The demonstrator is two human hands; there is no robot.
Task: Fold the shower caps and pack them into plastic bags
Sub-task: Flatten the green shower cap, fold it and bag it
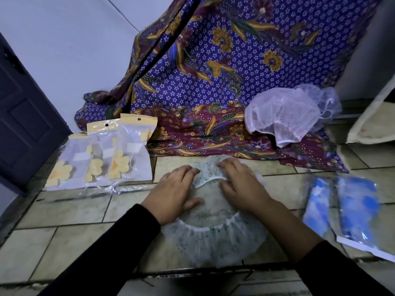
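Observation:
A clear shower cap with a green pattern (210, 238) lies spread on the tiled floor in front of me, its white elastic rim facing me. My left hand (173, 193) and my right hand (241, 186) both press flat on it, fingertips at its far edge, which is bunched up between them. Plastic bags with yellow headers and yellow flower prints (111, 154) lie at the left. Several white mesh caps (286, 116) are piled at the back right. Blue-patterned packed bags (350, 208) lie at the right.
A purple floral batik cloth (213, 82) drapes down the back and onto the floor. A dark door (23, 116) stands at the left. A pale board (372, 116) leans at the far right.

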